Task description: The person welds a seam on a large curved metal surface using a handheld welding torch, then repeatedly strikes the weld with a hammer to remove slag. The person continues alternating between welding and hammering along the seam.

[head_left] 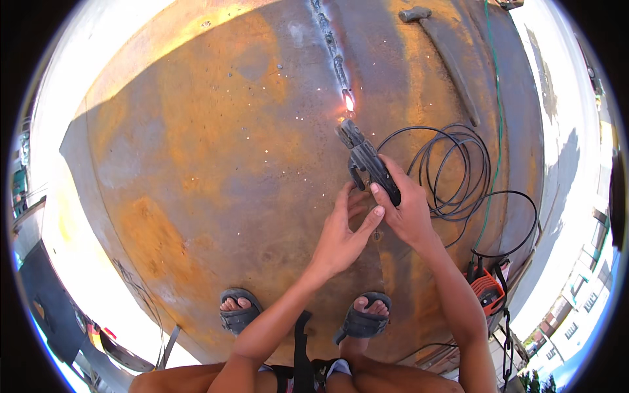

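My right hand [405, 206] is wrapped round the black handle of a welding electrode holder [371, 168]. The holder's jaws point up and slightly left, close to a bright glow [348, 102]. That glow sits at the near end of a dark, crusty weld bead [329, 40] running up the rusty steel plate [196, 164]. Just left of the handle is my left hand [344, 237], thumb and fingers apart, fingertips by the holder's lever. Whether they touch the lever I cannot tell. Any electrode left in the jaws is too short or too bright to make out.
A hammer [452, 69] lies at the upper right. Coiled black cable [486, 167] rests right of my hands, with a green line [499, 98] beyond it. An orange-and-black machine [487, 292] stands at the lower right. My sandalled feet [364, 321] are on the plate.
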Demonstrator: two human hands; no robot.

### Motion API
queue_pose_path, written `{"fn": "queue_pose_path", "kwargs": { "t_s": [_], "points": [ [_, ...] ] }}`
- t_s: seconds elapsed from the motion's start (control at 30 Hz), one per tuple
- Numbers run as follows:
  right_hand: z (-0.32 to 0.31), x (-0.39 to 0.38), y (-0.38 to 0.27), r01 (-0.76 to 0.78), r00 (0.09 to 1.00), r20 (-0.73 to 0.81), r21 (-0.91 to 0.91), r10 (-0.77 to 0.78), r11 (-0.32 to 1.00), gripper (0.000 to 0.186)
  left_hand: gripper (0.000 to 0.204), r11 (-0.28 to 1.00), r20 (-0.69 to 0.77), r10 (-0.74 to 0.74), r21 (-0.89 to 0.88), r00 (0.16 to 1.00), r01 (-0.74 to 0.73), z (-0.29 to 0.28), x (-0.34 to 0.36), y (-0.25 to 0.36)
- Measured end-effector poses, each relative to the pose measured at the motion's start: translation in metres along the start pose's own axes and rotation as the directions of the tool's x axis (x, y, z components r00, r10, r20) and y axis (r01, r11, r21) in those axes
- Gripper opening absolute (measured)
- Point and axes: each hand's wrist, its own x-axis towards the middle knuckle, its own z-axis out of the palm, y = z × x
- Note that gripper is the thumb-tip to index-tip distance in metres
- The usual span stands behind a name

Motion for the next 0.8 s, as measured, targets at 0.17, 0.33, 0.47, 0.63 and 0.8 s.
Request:
{"fn": "queue_pose_path", "kwargs": {
  "t_s": [0.17, 0.33, 0.47, 0.63, 0.8],
  "points": [
    [0.02, -0.026, -0.01, -0.018, 0.999, 0.031, 0.041, 0.017, 0.999, 0.062, 0.087, 0.96, -0.151, -0.044, -0.278, 0.988, 0.0, 0.007, -0.004, -0.01],
    [0.027, -0.049, -0.023, -0.034, 0.996, 0.08, 0.052, 0.03, 0.998, 0.067, 0.087, 0.929, -0.245, -0.142, -0.368, 0.959, 0.043, 0.019, -0.013, -0.003],
    [0.019, -0.059, -0.042, 0.052, 0.981, 0.181, 0.072, -0.064, 0.996, 0.073, 0.086, 0.904, -0.315, -0.183, -0.427, 0.931, 0.033, 0.022, -0.023, 0.003],
    [-0.039, -0.054, -0.104, 0.211, 0.933, 0.336, -0.209, -0.132, 0.955, 0.058, 0.087, 0.909, -0.408, -0.12, -0.413, 0.905, -0.065, 0.011, -0.039, -0.007],
    [-0.101, 0.034, -0.099, 0.087, 0.966, -0.241, -0.021, -0.089, 0.996, 0.043, 0.087, 0.937, -0.424, -0.124, -0.347, 0.897, -0.035, 0.001, -0.062, 0.0]
  ]
}}
